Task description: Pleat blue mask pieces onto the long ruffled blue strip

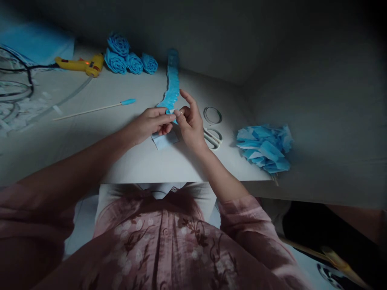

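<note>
A long ruffled blue paper strip (173,82) runs from the back of the table down to my hands. My left hand (154,121) pinches the strip's near end between thumb and fingers. On the other side of that end, my right hand (190,123) has its thumb against the paper, with the index finger raised. A small pale folded paper piece (165,140) lies just below my hands. White-handled scissors (213,139) are partly hidden behind my right hand. To the left lies a thin stick (90,111) with a blue tip.
A yellow glue gun (95,65) with a glowing light and cable lies at the back left, beside several blue paper roses (117,60). Blue sheets (39,42) are behind it. A wire ring (212,115) and a blue paper bunch (264,148) sit on the right.
</note>
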Action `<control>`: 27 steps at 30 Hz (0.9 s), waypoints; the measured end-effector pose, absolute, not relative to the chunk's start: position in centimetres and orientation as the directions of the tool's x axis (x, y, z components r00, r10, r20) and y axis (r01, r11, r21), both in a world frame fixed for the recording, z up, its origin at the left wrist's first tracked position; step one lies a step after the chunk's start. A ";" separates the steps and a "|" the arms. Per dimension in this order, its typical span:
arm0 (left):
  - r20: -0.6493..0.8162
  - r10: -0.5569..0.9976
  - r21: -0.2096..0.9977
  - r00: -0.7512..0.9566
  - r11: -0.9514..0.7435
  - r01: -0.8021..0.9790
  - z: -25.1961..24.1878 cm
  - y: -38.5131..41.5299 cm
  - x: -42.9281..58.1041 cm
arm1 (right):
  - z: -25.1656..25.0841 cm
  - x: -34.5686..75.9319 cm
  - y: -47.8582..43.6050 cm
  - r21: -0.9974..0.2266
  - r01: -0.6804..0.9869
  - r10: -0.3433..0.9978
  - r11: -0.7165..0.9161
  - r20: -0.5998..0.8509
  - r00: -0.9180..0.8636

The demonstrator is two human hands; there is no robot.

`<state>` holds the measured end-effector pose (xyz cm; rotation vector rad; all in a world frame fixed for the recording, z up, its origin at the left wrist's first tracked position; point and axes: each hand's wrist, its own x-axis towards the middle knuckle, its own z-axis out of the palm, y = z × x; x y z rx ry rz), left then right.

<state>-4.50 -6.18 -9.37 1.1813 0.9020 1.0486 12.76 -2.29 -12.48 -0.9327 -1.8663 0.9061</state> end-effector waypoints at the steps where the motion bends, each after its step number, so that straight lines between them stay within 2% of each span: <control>1: -0.004 0.964 0.989 0.266 0.042 -0.139 -9.3 -6.2 -4.5 | -12.5 12.7 -2.3 -0.856 0.249 0.863 0.454 0.352 -0.362; 6: 0.013 0.981 0.994 0.192 0.008 -0.109 -9.3 -6.2 -4.4 | -12.7 13.2 -1.6 -0.841 0.241 0.848 0.485 0.384 -0.366; 12: 0.021 0.981 0.999 0.192 -0.017 -0.027 -9.2 -6.2 -4.6 | -12.3 13.9 -0.6 -0.885 0.107 0.858 0.454 0.401 -0.322; 16: 0.031 0.978 0.999 0.207 -0.036 0.021 -9.2 -6.2 -4.7 | -12.4 13.8 -0.7 -0.846 0.174 0.820 0.504 0.406 -0.403; 19: 0.039 0.981 0.999 0.188 -0.038 -0.010 -9.2 -6.1 -4.8 | -12.4 13.6 -0.8 -0.859 0.198 0.846 0.472 0.378 -0.375; 22: 0.034 0.989 0.993 0.141 -0.018 -0.113 -9.1 -6.0 -4.8 | -12.2 13.6 -0.9 -0.880 0.193 0.877 0.434 0.363 -0.315; 24: 0.030 0.993 0.985 0.117 -0.010 -0.171 -9.1 -5.9 -4.7 | -12.2 13.6 -0.8 -0.874 0.202 0.875 0.441 0.369 -0.313; 27: 0.013 0.992 0.988 0.122 0.006 -0.156 -9.3 -5.9 -4.5 | -12.6 13.7 -0.7 -0.859 0.163 0.843 0.486 0.412 -0.346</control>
